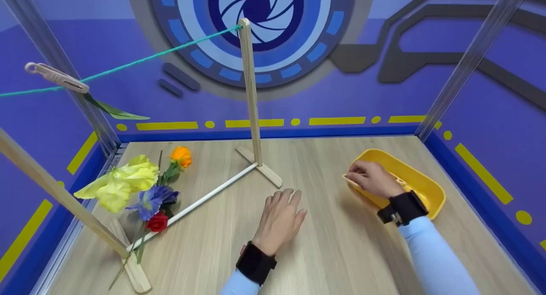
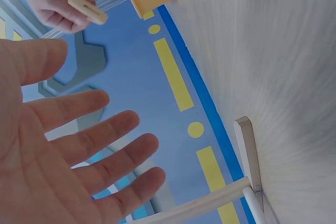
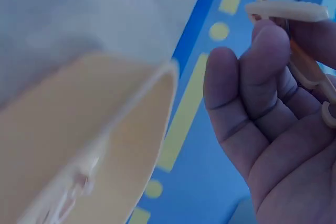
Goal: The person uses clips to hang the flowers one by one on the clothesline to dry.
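My right hand (image 1: pixel 375 179) is over the near left rim of a yellow plastic basket (image 1: pixel 420 179). Between its thumb and fingers it pinches a cream clothespin (image 3: pixel 286 11), which also shows in the left wrist view. More pale clothespins (image 1: pixel 403 184) lie inside the basket, partly covered by the hand and wrist. My left hand (image 1: pixel 279 222) is held over the middle of the table, palm down, holding nothing. Its fingers look straight and slightly spread in the left wrist view.
Left, a green cord (image 1: pixel 162 53) runs to a wooden post (image 1: pixel 251 90); a clothespin (image 1: pixel 59 78) grips a green leaf (image 1: pixel 117 111) there. Below lie artificial flowers: yellow (image 1: pixel 121 184), orange (image 1: pixel 181 156), purple (image 1: pixel 149 202) and red (image 1: pixel 158 221). A white rod (image 1: pixel 213 192) joins the stand's feet.
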`<state>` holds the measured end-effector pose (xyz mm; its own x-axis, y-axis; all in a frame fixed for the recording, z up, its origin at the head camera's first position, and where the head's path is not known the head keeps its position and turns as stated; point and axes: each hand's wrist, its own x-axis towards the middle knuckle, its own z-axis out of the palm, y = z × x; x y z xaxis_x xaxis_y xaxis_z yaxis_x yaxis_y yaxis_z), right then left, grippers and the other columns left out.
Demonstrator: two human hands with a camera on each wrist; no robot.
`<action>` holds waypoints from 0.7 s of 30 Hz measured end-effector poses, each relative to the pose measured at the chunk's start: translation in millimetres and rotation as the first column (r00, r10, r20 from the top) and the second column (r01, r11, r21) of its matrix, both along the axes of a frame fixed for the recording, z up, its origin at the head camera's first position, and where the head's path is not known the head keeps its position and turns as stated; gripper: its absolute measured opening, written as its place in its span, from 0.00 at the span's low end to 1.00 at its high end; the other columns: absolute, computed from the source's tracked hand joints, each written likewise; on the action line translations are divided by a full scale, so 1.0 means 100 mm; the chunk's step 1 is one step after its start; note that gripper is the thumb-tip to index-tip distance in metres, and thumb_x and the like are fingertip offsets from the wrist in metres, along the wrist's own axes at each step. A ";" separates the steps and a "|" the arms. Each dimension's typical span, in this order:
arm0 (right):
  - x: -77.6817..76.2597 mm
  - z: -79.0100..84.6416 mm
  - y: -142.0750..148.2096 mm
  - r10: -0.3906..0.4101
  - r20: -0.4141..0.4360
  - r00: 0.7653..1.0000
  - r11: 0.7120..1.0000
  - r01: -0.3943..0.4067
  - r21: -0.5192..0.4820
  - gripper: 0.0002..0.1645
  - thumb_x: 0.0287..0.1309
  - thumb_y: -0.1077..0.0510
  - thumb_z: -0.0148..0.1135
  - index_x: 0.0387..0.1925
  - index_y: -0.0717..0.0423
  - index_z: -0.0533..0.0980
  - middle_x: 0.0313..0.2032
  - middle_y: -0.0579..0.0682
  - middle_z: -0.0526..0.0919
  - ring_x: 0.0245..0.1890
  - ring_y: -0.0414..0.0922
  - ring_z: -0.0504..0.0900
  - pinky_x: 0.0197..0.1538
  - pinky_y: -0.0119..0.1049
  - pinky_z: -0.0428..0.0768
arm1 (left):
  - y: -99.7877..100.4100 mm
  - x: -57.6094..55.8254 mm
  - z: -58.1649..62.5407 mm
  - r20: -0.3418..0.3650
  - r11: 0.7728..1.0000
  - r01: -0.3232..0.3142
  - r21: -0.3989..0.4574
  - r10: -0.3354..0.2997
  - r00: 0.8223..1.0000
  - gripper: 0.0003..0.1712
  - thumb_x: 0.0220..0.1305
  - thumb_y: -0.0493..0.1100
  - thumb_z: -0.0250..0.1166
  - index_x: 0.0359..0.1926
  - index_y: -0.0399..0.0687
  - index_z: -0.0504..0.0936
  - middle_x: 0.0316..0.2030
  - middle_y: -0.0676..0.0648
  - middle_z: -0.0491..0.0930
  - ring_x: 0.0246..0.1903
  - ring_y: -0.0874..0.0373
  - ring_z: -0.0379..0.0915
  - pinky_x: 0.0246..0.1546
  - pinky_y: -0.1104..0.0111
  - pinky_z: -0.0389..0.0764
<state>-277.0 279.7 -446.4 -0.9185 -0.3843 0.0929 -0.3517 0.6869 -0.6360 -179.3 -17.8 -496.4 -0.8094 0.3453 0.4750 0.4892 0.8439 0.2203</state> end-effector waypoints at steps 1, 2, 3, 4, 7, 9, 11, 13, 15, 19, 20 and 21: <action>0.04 -0.02 -0.06 0.012 -0.013 1.000 0.999 -0.013 -0.032 0.06 0.73 0.55 0.63 0.41 0.52 0.83 0.32 0.49 0.83 0.27 0.43 0.78 0.31 0.32 0.78 | 0.00 0.00 0.00 -0.004 1.000 0.003 0.005 -0.003 1.000 0.25 0.73 0.52 0.65 0.63 0.41 0.80 0.56 0.42 0.81 0.55 0.47 0.78 0.51 0.56 0.78; 0.09 -0.04 -0.12 0.026 -0.025 0.999 0.998 -0.028 -0.062 0.06 0.73 0.56 0.63 0.41 0.51 0.83 0.32 0.49 0.84 0.27 0.42 0.78 0.31 0.31 0.78 | 0.00 -0.01 0.01 -0.008 1.000 0.006 0.011 -0.006 1.000 0.25 0.73 0.51 0.65 0.63 0.41 0.80 0.56 0.42 0.81 0.55 0.47 0.78 0.51 0.56 0.78; 0.13 -0.06 -0.18 0.040 -0.038 0.998 0.995 -0.043 -0.087 0.05 0.73 0.56 0.63 0.40 0.51 0.84 0.33 0.48 0.85 0.27 0.41 0.78 0.31 0.31 0.78 | -0.01 -0.01 0.01 -0.012 1.000 0.010 0.018 -0.010 1.000 0.25 0.73 0.51 0.65 0.63 0.41 0.80 0.56 0.43 0.82 0.55 0.47 0.78 0.51 0.57 0.78; 0.17 -0.07 -0.24 0.049 -0.049 0.998 0.993 -0.055 -0.108 0.06 0.72 0.57 0.63 0.40 0.51 0.84 0.32 0.47 0.85 0.27 0.41 0.79 0.31 0.31 0.79 | -0.01 -0.01 0.02 -0.017 1.000 0.014 0.025 -0.014 1.000 0.25 0.72 0.51 0.65 0.63 0.41 0.80 0.56 0.43 0.82 0.54 0.48 0.78 0.51 0.57 0.78; 0.28 -0.11 -0.40 0.085 -0.060 0.995 0.982 -0.094 -0.166 0.05 0.72 0.59 0.62 0.40 0.53 0.84 0.33 0.48 0.86 0.27 0.40 0.79 0.30 0.30 0.79 | -0.02 -0.01 0.03 -0.026 0.998 0.036 0.046 -0.035 0.999 0.24 0.72 0.50 0.66 0.62 0.41 0.80 0.55 0.44 0.82 0.54 0.49 0.79 0.50 0.58 0.78; 0.33 -0.14 -0.49 0.113 -0.090 0.989 0.974 -0.128 -0.189 0.05 0.72 0.60 0.63 0.40 0.54 0.84 0.32 0.48 0.86 0.27 0.39 0.79 0.30 0.30 0.80 | -0.03 -0.01 0.04 -0.030 0.997 0.051 0.061 -0.049 0.998 0.24 0.72 0.50 0.66 0.62 0.41 0.80 0.54 0.44 0.83 0.53 0.50 0.79 0.50 0.58 0.79; 0.38 -0.17 -0.57 0.133 -0.120 0.984 0.967 -0.155 -0.202 0.05 0.71 0.61 0.63 0.41 0.55 0.84 0.32 0.47 0.86 0.27 0.38 0.79 0.31 0.30 0.80 | -0.04 -0.01 0.05 -0.034 0.995 0.064 0.073 -0.061 0.998 0.24 0.71 0.49 0.67 0.62 0.41 0.80 0.54 0.45 0.83 0.53 0.50 0.79 0.49 0.59 0.79; 0.42 -0.20 -0.65 0.140 -0.145 0.980 0.964 -0.168 -0.206 0.05 0.71 0.61 0.63 0.41 0.56 0.85 0.32 0.46 0.87 0.28 0.37 0.80 0.32 0.30 0.81 | -0.04 -0.01 0.05 -0.036 0.994 0.073 0.085 -0.070 0.997 0.24 0.71 0.49 0.68 0.62 0.42 0.80 0.53 0.45 0.83 0.53 0.51 0.79 0.49 0.59 0.79; 0.45 -0.22 -0.72 0.146 -0.165 0.975 0.961 -0.179 -0.210 0.06 0.71 0.61 0.63 0.42 0.56 0.85 0.33 0.46 0.87 0.28 0.36 0.81 0.32 0.30 0.82 | -0.05 0.00 0.06 -0.038 0.992 0.083 0.094 -0.080 0.996 0.24 0.70 0.49 0.69 0.62 0.42 0.80 0.53 0.45 0.83 0.53 0.51 0.79 0.48 0.59 0.79; 0.52 -0.28 -0.85 0.150 -0.180 0.972 0.949 -0.193 -0.248 0.07 0.70 0.62 0.64 0.43 0.56 0.86 0.34 0.46 0.87 0.29 0.36 0.81 0.33 0.30 0.81 | -0.08 0.01 0.08 -0.038 0.987 0.110 0.115 -0.107 0.994 0.25 0.68 0.49 0.71 0.61 0.43 0.81 0.52 0.46 0.83 0.52 0.52 0.80 0.47 0.60 0.80; 0.54 -0.29 -0.88 0.148 -0.180 0.972 0.946 -0.192 -0.260 0.07 0.70 0.62 0.64 0.43 0.56 0.86 0.34 0.47 0.87 0.29 0.36 0.80 0.33 0.30 0.81 | -0.09 0.01 0.08 -0.041 0.986 0.116 0.117 -0.112 0.993 0.25 0.67 0.48 0.72 0.60 0.43 0.81 0.52 0.46 0.83 0.52 0.52 0.80 0.46 0.60 0.80; 0.55 -0.30 -0.90 0.145 -0.178 0.973 0.943 -0.191 -0.273 0.07 0.70 0.62 0.64 0.43 0.56 0.86 0.34 0.47 0.87 0.29 0.36 0.80 0.32 0.30 0.81 | -0.10 0.02 0.08 -0.047 0.985 0.122 0.120 -0.117 0.992 0.24 0.67 0.48 0.72 0.60 0.43 0.81 0.51 0.47 0.83 0.51 0.52 0.80 0.46 0.60 0.80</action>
<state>-221.8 189.6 -476.8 -0.8087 -0.4680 0.3563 -0.5549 0.4059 -0.7262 -177.6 -27.4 -488.8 -0.7458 0.3755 0.5503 0.5951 0.7468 0.2968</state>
